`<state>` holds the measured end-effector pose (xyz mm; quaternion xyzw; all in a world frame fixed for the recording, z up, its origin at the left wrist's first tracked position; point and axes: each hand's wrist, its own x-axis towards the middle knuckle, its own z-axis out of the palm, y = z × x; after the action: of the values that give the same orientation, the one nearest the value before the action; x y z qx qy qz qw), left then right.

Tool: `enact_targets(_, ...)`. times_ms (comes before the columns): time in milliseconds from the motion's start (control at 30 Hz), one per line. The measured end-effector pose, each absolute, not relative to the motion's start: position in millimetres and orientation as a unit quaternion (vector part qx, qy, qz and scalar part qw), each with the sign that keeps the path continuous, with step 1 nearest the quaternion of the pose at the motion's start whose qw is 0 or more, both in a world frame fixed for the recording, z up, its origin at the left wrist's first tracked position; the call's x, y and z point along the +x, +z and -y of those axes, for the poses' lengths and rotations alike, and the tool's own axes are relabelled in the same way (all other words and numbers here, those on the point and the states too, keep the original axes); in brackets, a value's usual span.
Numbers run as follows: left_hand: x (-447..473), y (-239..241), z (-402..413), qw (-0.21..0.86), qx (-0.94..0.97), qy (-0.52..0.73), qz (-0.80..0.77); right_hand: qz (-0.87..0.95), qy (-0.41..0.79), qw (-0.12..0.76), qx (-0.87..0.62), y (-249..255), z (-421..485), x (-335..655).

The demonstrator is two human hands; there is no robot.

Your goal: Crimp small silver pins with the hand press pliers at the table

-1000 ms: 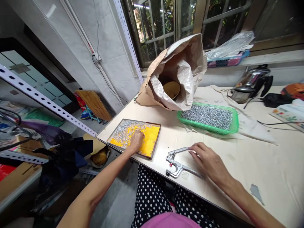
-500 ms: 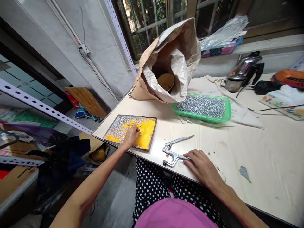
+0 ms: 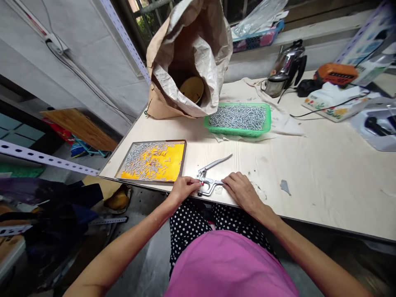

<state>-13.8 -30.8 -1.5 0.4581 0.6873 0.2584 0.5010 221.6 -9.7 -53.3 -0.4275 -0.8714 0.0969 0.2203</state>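
Observation:
Snap-fastener pliers (image 3: 211, 186) lie near the table's front edge, their upper handle raised and apart from the lower one. My right hand (image 3: 241, 190) is closed on the end of the lower handle. At the jaw end, my left hand (image 3: 185, 189) pinches its fingertips together beside the red part; whatever they hold is too small or hidden. Left of the pliers lies a shallow tray (image 3: 185, 154) with a yellow bottom, and many small silver metal pins (image 3: 136, 161) are scattered in it, thickest on its left side.
A green basket (image 3: 238, 133) full of similar metal pieces stands farther back. Beside it leans a big open paper sack (image 3: 157, 101) with a round container inside. A metal kettle (image 3: 289, 62), an orange tool (image 3: 335, 74) and a tissue box (image 3: 328, 109) occupy the back right.
My left hand has moved from the tray rightward to the jaw end of the pliers. My right hand stays on the lower handle. The camera view has shifted right and down.

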Motion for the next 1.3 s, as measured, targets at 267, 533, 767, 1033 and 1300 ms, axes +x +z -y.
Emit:
enact_targets(267, -10.6, -7.8, 27.4, 0.520, 0.417, 0.252, -0.701, 0.872, 0.078, 0.208, -0.436, -53.0, 10.6, 221.6)
enact_targets(533, -16.2, -13.7, 17.8, 0.503, 0.463, 0.174, -0.708, 0.868, 0.065, 0.215, -0.443, -55.8, 10.8, 220.5)
enact_targets(767, -18.9, -10.2, 12.9, 0.488, 0.503, 0.090, -0.708, 0.868, 0.056, 0.217, -0.444, -54.0, 10.7, 219.8)
enact_targets(1033, -15.5, -7.1, 17.3, 0.480, 0.503, 0.073, -0.716, 0.877, 0.115, 0.164, -0.436, -39.3, 8.3, 226.9)
enact_targets(1300, -18.0, -10.2, 20.7, 0.446, 0.544, 0.065, -0.708, 0.910, 0.141, 0.081, -0.380, -30.0, -34.7, 250.2)
